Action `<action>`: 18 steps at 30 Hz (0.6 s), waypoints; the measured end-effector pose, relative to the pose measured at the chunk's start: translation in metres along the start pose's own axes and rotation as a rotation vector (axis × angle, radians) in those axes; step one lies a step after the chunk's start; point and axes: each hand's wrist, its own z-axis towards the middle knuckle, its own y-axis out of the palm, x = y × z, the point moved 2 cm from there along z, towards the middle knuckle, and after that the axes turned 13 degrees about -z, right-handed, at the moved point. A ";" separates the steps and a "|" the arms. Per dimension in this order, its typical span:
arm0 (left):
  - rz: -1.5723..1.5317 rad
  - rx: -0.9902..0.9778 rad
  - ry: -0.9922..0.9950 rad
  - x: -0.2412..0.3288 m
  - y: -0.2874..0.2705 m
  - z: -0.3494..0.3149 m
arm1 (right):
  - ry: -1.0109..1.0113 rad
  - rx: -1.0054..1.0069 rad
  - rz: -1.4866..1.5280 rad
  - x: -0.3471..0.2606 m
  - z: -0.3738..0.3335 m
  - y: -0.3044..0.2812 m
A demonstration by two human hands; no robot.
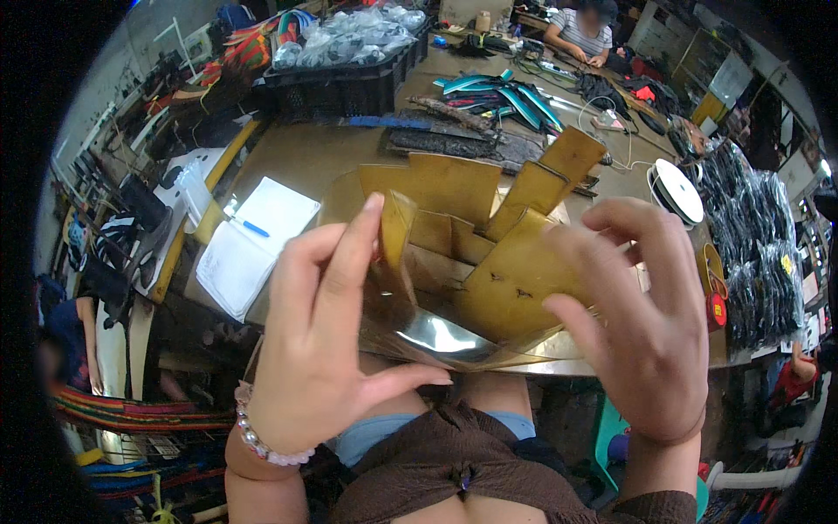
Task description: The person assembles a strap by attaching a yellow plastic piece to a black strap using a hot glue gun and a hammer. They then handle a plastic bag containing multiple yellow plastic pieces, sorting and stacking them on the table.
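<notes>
Pieces of amber, yellow-brown sheet material [524, 279] lie in a loose pile in front of me, overlapping. Several are cut as flat strips, such as the strip [573, 157] sticking up at the back right. A clear, shiny plastic sheet [445, 339] curves up along the near side. My left hand [323, 323] has its fingers raised against the folded amber edge at the pile's left, its thumb stretched well apart. Over the right side hovers my right hand [642, 323], fingers bent and spread, the index smeared by motion; whether it touches the sheet is unclear.
An open notebook [262, 231] with a blue pen [251, 228] lies left. Behind stands a black crate [340, 92] of bagged items. A white spool [676, 192] and plastic-wrapped black goods [746, 236] are at right. Another person [583, 35] sits across the table.
</notes>
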 end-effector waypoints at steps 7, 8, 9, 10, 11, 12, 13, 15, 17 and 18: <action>0.094 0.033 0.126 0.002 -0.012 -0.018 | 0.041 -0.086 -0.194 0.007 -0.005 -0.013; 0.092 -0.010 0.113 0.002 -0.013 -0.020 | 0.025 -0.081 -0.229 0.007 -0.005 -0.015; 0.095 -0.051 0.139 0.003 -0.014 -0.021 | 0.009 -0.052 -0.230 0.005 -0.006 -0.014; 0.097 -0.091 0.165 0.005 -0.016 -0.022 | 0.002 -0.046 -0.208 0.004 -0.007 -0.016; 0.085 -0.139 0.123 0.007 -0.020 -0.022 | -0.005 -0.040 -0.185 0.002 -0.008 -0.016; 0.072 -0.198 0.132 0.008 -0.024 -0.022 | -0.003 -0.059 -0.140 0.000 -0.009 -0.018; 0.057 -0.257 0.138 0.009 -0.029 -0.021 | 0.000 -0.074 -0.122 -0.002 -0.010 -0.020; 0.018 -0.422 0.131 0.011 -0.041 -0.019 | 0.013 -0.092 -0.115 -0.005 -0.012 -0.023; -0.028 -0.461 0.188 0.016 -0.050 -0.019 | 0.041 -0.104 -0.137 -0.006 -0.013 -0.023; -0.042 -0.485 0.227 0.018 -0.052 -0.019 | 0.056 -0.114 -0.147 -0.008 -0.014 -0.022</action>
